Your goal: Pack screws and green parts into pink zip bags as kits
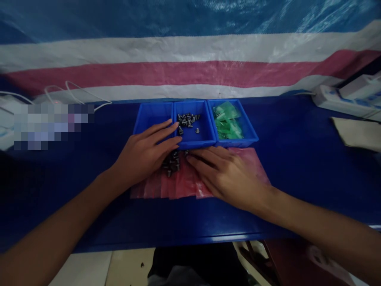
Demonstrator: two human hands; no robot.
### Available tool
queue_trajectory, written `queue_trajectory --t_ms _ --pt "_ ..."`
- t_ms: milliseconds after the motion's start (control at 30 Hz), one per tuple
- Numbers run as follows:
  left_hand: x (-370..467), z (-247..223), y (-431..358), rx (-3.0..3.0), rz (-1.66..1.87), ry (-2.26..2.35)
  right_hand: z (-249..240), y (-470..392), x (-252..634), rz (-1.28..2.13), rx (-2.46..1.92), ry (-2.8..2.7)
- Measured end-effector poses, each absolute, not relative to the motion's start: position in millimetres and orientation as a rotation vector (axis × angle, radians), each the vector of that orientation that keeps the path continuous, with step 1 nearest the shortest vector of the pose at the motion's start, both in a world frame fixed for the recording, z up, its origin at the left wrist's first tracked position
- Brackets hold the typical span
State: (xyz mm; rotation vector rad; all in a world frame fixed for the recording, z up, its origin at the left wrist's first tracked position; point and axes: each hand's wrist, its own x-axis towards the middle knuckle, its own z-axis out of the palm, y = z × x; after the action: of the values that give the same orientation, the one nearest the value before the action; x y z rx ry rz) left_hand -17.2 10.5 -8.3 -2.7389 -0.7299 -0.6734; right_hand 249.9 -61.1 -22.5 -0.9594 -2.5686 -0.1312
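Tabletop, dark blue, flat, fills the middle of the view; striped blue, white and red woven plastic sheet hangs behind its far edge. White power strip sits at the far right corner, beige flat cloth or paper piece just in front of it near the right edge. White cable loops at the far left; blurred-out patch beside it, can't tell what. Three blue plastic bins in a row, touching, mid-table toward the far edge: left blue bin shows nothing inside where visible, middle blue bin holds a small heap of dark metal screws at its far side, right blue bin holds green translucent plastic bags. Pink translucent plastic bags spread flat in a fan just in front of the bins, toward the near edge. Left hand open, palm down, fingers extended over the near rim between left and middle bins, gripping nothing visible. Right hand open, palm down, flat on the pink bags, fingers pointing left. Loose pile of dark metal screws lies on the pink bags between both hands, touching or just beside the fingertips of each, right at the near wall of the middle bin.
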Motion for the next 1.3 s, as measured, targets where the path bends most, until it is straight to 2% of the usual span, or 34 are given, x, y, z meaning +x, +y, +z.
queue_trajectory --t_ms 200,400,567,867,1167,1300 --pt "-16.4 -8.4 10.1 -2.733 -0.647 -0.755 -24.2 -59.9 245.7 0.050 -0.871 -2.552" --pt "-14.2 -7.9 10.8 -2.668 -0.679 -0.654 -22.2 -59.5 243.7 0.073 -0.886 -2.570" --pt "-14.8 -7.4 11.1 -2.717 -0.679 -0.739 -21.7 -61.3 245.4 0.113 -0.973 -2.528" --pt "-18.1 -8.5 13.4 -2.697 -0.692 -0.667 -21.5 -57.2 248.0 0.239 -0.828 -2.324" --pt "-19.7 -9.6 12.8 -2.777 -0.677 -0.754 4.4 -53.2 250.8 1.317 -0.789 -1.493" --pt "-19.2 -8.1 12.3 -2.730 -0.652 -0.696 2.1 -50.8 252.2 1.530 -0.751 -1.389"
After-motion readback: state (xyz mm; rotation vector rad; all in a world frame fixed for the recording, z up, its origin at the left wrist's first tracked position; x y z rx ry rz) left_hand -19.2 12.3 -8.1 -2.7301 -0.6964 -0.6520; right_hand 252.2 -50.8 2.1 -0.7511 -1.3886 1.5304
